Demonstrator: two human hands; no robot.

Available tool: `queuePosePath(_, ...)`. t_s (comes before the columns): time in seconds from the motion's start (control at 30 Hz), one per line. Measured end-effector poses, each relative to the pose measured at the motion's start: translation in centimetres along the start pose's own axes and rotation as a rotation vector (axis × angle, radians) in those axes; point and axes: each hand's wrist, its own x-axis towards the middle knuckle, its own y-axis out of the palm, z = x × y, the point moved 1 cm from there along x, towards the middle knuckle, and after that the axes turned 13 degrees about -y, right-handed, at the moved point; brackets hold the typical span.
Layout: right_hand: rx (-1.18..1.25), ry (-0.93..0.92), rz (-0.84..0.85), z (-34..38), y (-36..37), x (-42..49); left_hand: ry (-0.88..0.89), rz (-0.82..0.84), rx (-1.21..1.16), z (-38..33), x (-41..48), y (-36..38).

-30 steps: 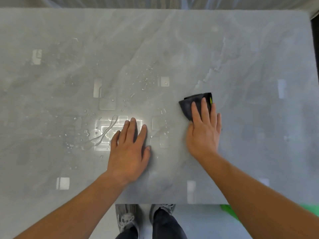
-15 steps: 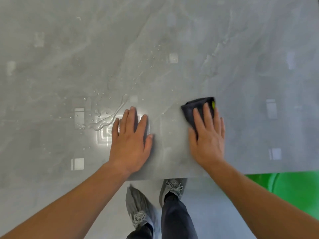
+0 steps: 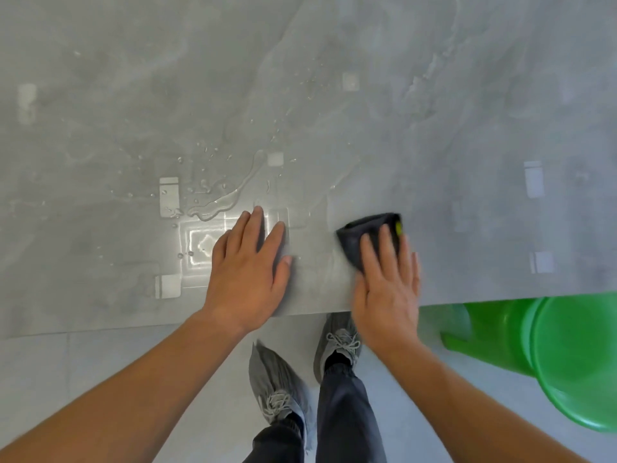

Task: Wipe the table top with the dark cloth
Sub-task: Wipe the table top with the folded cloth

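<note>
1. Near the front edge of the grey marbled table [image 3: 434, 128], the right hand [image 3: 387, 295] lies flat, fingers spread, pressing on the dark cloth [image 3: 354, 242]
2. Folded small, the cloth shows past the fingertips; its long axis runs left to right, with a yellow-green tag [image 3: 398, 227] at its right end
3. Just left of it, the left hand [image 3: 247, 279] rests open, palm down on the table, holding nothing
4. Beyond the left hand, a thin streak of water [image 3: 227, 198] and scattered droplets lie on the surface
5. Below the table edge stand grey shoes [image 3: 339, 339] and a green stool [image 3: 551, 362]
</note>
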Motion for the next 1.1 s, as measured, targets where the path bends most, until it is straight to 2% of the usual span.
queuePosePath(0.1,-0.031,-0.254,0.083,2.3,1.2,-2.5,0.014,-0.031,0.008,0.3,0.3,0.1)
queuePosePath(0.17,-0.068,-0.323,0.117,1.6,1.1,-1.6,0.020,-0.043,0.010,0.6,0.4,0.3)
queuePosePath(0.23,-0.087,-0.251,0.093,0.3,0.6,1.2,0.006,-0.023,-0.018,0.8,0.6,0.3)
queuePosePath(0.33,0.018,0.054,-0.002,-0.5,-0.2,6.8,0.008,-0.023,-0.028,1.0,0.8,0.3)
queuePosePath(0.4,0.027,0.111,-0.018,0.5,0.1,7.8,-0.012,-0.034,-0.020,0.9,1.0,0.2)
queuePosePath(0.57,-0.078,-0.273,0.120,2.3,0.8,2.9,-0.027,-0.085,0.049,-0.6,1.8,-0.9)
queuePosePath(0.63,-0.078,-0.324,0.143,1.3,0.5,3.5,-0.039,-0.086,0.030,-1.3,2.5,-1.3)
queuePosePath(0.7,-0.064,-0.295,0.120,0.2,-0.1,6.4,-0.051,-0.077,-0.007,-1.7,3.4,-1.3)
queuePosePath(0.83,0.045,-0.025,0.030,-1.3,-1.5,14.3,-0.046,-0.053,-0.014,-2.0,5.3,-1.5)
queuePosePath(0.9,0.050,0.015,-0.003,-1.0,-1.5,16.0,-0.068,-0.051,-0.003,-2.0,5.8,-1.5)
queuePosePath(0.97,0.010,-0.060,-0.002,-0.3,-1.3,15.0,-0.096,-0.045,-0.002,-2.2,5.8,-1.5)
queuePosePath(1.1,-0.036,-0.376,0.129,-1.8,-1.8,12.1,-0.130,-0.028,-0.009,-2.8,5.9,-1.9)
